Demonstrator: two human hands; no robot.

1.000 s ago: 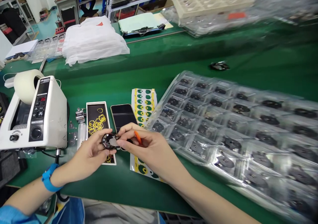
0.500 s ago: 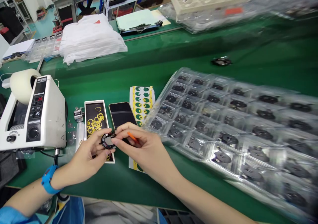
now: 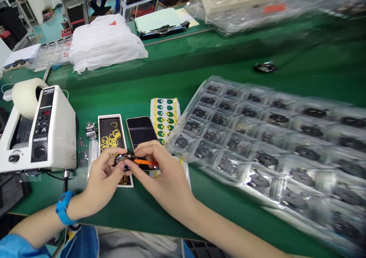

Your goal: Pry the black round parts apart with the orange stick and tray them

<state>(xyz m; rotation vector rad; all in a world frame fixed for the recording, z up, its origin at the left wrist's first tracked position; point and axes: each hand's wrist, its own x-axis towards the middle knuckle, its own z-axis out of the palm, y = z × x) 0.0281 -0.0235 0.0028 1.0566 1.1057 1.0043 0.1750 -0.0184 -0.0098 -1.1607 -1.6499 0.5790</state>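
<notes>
Between the thumb and fingers of my left hand (image 3: 100, 183) is a small round black part (image 3: 121, 157), tilted so that its edge shows. My right hand (image 3: 167, 183) is closed around a thin orange tool (image 3: 146, 162), whose exact kind I cannot make out. The right thumb and fingertips meet the right side of the black part. Behind the hands lie a white box (image 3: 124, 136) of yellow rings (image 3: 111, 139), a phone (image 3: 141, 130) and a sheet of green and yellow stickers (image 3: 164, 117).
A clear compartment tray (image 3: 197, 162) of black parts fills the right side. A white tape dispenser (image 3: 61, 136) and a tally counter (image 3: 90, 130) stand left. One loose black part (image 3: 265, 67) lies farther back. White sheets (image 3: 108, 40) are stacked behind.
The round part has tipped from face-up to nearly edge-on. The orange tool has swung level and now points at the part. My right thumb has come lower.
</notes>
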